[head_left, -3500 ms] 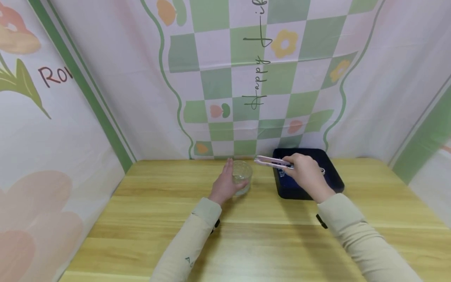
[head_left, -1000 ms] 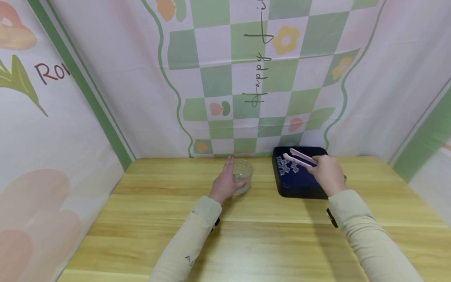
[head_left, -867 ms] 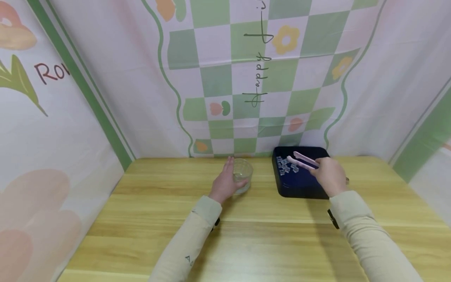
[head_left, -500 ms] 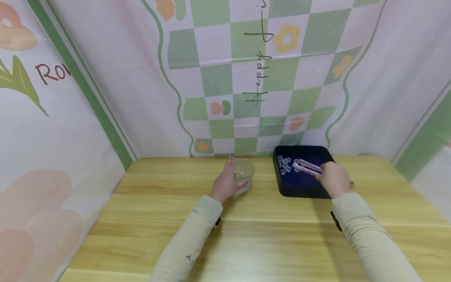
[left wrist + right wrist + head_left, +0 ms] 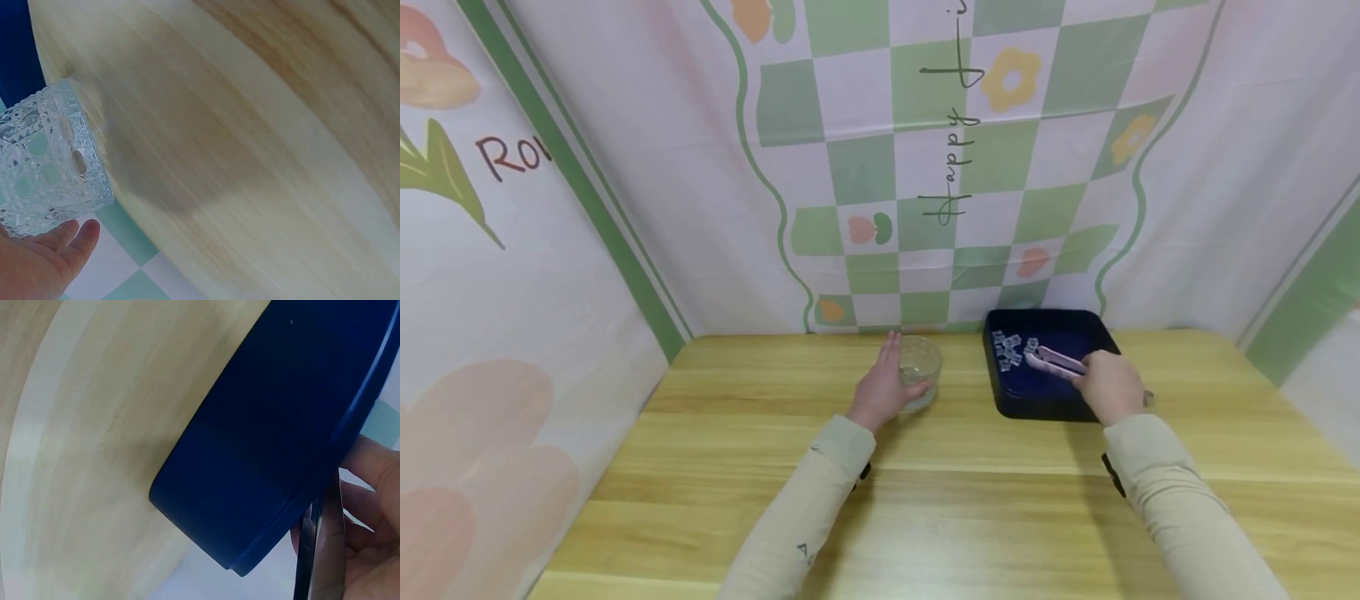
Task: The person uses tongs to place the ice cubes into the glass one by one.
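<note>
In the head view, my left hand (image 5: 878,390) holds a clear patterned glass (image 5: 927,372) standing upright on the table, thumb across its near side and fingers along its left. The left wrist view shows the glass's cut-diamond wall (image 5: 53,156). My right hand (image 5: 1111,387) grips a pair of tongs (image 5: 1058,363), pale pink at the tips, over a dark blue tray (image 5: 1045,410). Several clear, ice-like cubes (image 5: 1007,352) lie in the tray's left part. The tong tips are low beside the rightmost cubes; whether they pinch one cannot be told. In the right wrist view, the tongs (image 5: 326,550) look metallic.
The wooden table (image 5: 925,517) backs onto a checkered fabric wall (image 5: 925,167), close behind the tray and glass. Another fabric wall (image 5: 512,333) stands at the left. Between glass and tray lies a narrow strip of table.
The tongs went from left of the tray, near the glass, to over the tray, then down among the cubes, their tips drawing closer together. My left hand stays at the glass.
</note>
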Motion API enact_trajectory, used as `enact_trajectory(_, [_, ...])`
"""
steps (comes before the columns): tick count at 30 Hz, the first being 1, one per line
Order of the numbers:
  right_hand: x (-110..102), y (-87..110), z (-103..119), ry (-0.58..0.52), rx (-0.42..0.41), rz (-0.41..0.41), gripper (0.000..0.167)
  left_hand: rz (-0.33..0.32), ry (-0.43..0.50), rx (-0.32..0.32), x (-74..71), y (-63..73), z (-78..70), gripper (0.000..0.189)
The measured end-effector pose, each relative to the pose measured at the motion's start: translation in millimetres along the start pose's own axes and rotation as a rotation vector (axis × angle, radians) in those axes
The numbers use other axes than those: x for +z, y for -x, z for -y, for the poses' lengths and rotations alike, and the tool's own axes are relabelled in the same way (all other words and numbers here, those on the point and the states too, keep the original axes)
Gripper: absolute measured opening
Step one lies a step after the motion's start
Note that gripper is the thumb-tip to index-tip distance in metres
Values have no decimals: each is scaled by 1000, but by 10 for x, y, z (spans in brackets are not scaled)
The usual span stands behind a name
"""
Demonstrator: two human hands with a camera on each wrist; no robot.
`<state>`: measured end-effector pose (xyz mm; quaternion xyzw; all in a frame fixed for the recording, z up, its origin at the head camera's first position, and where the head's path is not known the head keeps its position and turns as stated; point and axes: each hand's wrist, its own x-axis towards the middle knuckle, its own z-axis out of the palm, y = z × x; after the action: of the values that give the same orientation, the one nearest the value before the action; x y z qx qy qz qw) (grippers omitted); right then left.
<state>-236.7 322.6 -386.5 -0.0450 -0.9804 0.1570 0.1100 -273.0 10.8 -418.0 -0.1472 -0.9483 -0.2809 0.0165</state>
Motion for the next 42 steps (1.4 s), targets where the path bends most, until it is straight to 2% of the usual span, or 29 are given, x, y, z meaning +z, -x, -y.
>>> enact_trajectory(18, [37,-6,-17,-8,-14,10,15,6,-15,-17,30,-28,3,96])
enact_trajectory(23, [32,-16,-14,-8,-10,17,17,-5,8,-6,24,-14,-7,95])
enact_trajectory(27, [22,-8,-19,-11,-10,22,18,-11,-10,13,7,2,-21,94])
enact_trajectory(42, [18,2,-64,-2,-23,21,23,35,-20,-20,-9,-6,-25,100])
